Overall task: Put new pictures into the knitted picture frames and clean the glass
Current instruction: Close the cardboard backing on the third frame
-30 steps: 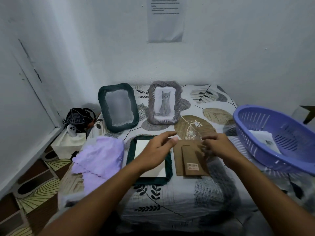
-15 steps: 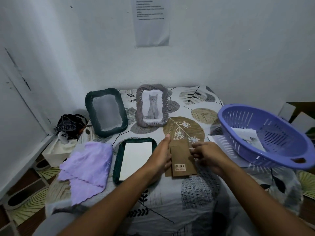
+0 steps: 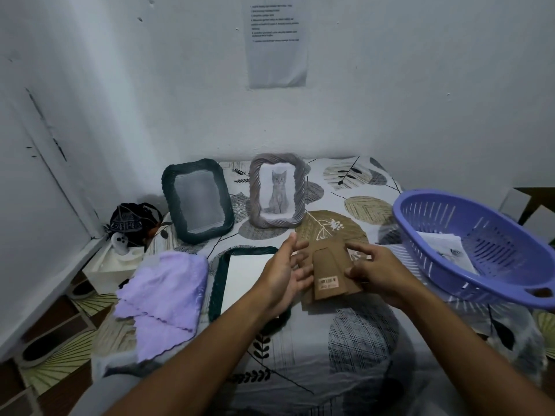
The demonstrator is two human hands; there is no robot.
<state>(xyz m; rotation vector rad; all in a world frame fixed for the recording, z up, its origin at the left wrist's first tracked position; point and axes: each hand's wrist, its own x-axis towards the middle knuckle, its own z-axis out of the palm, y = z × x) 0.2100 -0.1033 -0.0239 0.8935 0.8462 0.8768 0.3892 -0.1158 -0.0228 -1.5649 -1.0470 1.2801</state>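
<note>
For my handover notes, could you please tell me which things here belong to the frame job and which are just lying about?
Job: lying green frame, brown backing board, standing green frame, grey cat frame, purple cloth, basket's papers.
Lying about: black bag, tissue box, wall notice.

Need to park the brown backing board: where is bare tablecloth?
Bare cloth lies along the near edge, below the backing board and both hands, and at the back right, between the cat frame and purple basket. The left is crowded: purple cloth, flat green frame, standing green frame.

Matt brown cardboard backing (image 3: 330, 271), fluffy lilac cloth (image 3: 163, 298), glossy perforated plastic basket (image 3: 492, 262).
</note>
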